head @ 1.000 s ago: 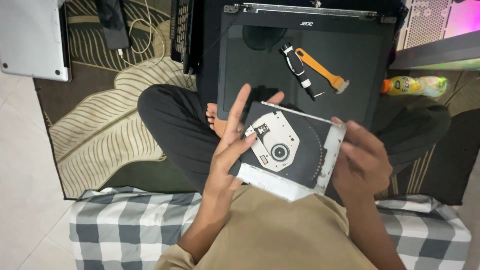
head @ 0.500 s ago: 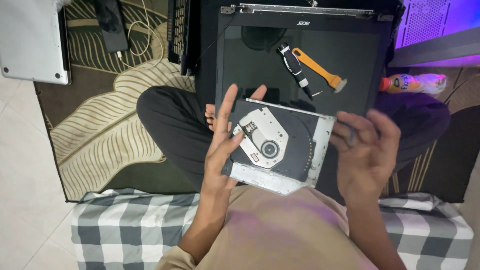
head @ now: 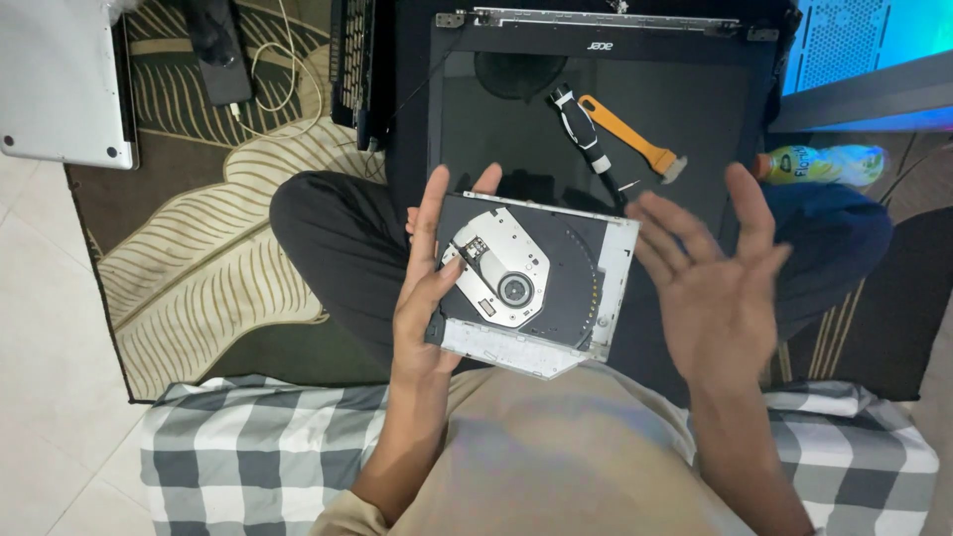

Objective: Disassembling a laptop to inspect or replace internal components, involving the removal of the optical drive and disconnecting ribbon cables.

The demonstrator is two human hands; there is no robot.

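**Hands: one gripping a drive, one free**

Head view: Left hand (head: 429, 303) clasped the slim black-and-silver optical disc drive (head: 531, 283) by its left edge, thumb on top, holding it above the lap. Right hand (head: 717, 283) hovered just beside the drive, fingers spread wide, holding nothing. Beyond lay a black laptop lid panel (head: 516, 119) carrying an orange plastic pry tool (head: 630, 134) and a black-handled screwdriver (head: 584, 134).
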